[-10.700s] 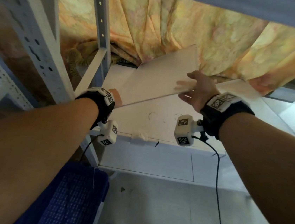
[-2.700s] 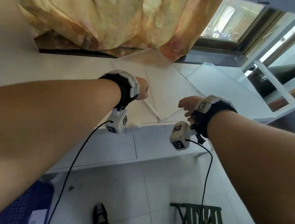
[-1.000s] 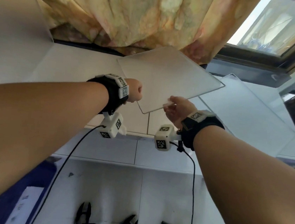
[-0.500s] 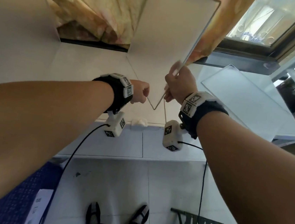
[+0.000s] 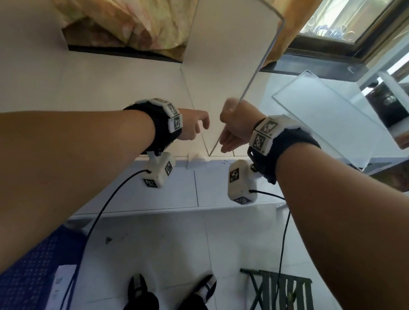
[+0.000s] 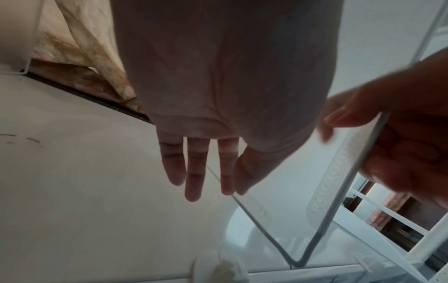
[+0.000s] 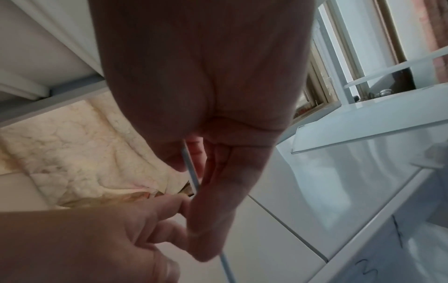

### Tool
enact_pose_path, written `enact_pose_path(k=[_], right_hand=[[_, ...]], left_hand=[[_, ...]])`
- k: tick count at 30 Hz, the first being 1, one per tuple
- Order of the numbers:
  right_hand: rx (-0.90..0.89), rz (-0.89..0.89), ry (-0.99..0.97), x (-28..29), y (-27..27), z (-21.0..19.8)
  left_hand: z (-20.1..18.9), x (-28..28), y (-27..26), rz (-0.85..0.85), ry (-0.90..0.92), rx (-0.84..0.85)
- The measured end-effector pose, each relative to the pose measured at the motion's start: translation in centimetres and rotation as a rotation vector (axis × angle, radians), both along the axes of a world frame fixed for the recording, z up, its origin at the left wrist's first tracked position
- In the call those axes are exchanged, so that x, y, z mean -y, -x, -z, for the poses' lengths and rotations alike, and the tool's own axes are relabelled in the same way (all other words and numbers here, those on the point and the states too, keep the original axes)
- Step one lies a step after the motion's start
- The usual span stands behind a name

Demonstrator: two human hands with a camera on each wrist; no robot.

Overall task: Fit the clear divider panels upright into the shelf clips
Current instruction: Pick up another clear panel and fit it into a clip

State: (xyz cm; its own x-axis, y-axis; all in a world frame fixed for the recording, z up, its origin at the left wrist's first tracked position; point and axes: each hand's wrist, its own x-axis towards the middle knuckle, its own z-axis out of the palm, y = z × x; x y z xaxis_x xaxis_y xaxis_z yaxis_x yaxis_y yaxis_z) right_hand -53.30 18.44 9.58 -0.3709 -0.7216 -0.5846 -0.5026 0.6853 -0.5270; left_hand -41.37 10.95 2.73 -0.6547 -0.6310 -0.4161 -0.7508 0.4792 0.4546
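The right hand [image 5: 236, 130] pinches the front edge of an upright clear rectangular plastic divider panel [image 5: 225, 55] on the white shelf [image 5: 104, 87]; the left hand [image 5: 194, 125], fingers straight and together, hovers beside it.

upright clear panel [image 5: 225, 55] gripped by right hand [image 5: 236, 130], left hand [image 5: 192, 125] open beside
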Motion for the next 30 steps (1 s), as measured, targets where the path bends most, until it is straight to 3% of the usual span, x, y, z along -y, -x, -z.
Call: enact_pose_path(k=[6,18,30], right_hand=[[-0.028,-0.004,0.016,-0.7,-0.7,-0.5],[-0.061,-0.036,0.23,-0.8,-1.3,2.9],[-0.062,-0.006,0.161,0.6,-1.5,3.6]], left_hand=[[0.0,-0.2,0.6,0.011,0.015,-0.024],[2.7,-0.2,-0.4,0.001,0.017,0.083],[5.7,-0.4,-1.1,0.03,0.036,0.099]])
